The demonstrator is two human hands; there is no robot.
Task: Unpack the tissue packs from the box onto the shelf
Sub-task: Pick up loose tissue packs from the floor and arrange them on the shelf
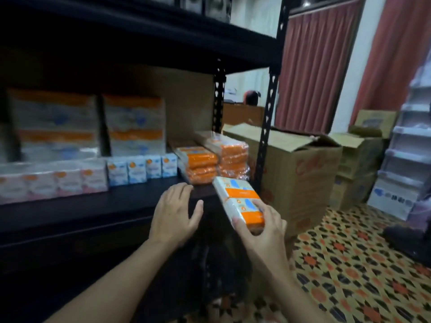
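At the right end of the dark shelf (140,197), near the slotted upright (265,127), the right hand (263,227) has its grip clamped on the near end of a tissue pack (238,197), thumb on the printed top face and fingers curled under the orange end. The pack's long axis runs from the hand toward about eleven o'clock, its far corner just short of the shelf edge. From that corner, the stacked orange packs (210,162) lie at roughly twelve o'clock, close by, with bare shelf board in front of them. The left hand (177,213) hovers at nine o'clock from the pack, grip apart, fingers spread, holding nothing, its fingertips over the shelf edge. It looks the nearer hand to the stacks, so it could likely steady them while the right slides the pack forward. An open cardboard box (300,171) stands on the patterned floor (349,264) at about two o'clock, beyond the upright.
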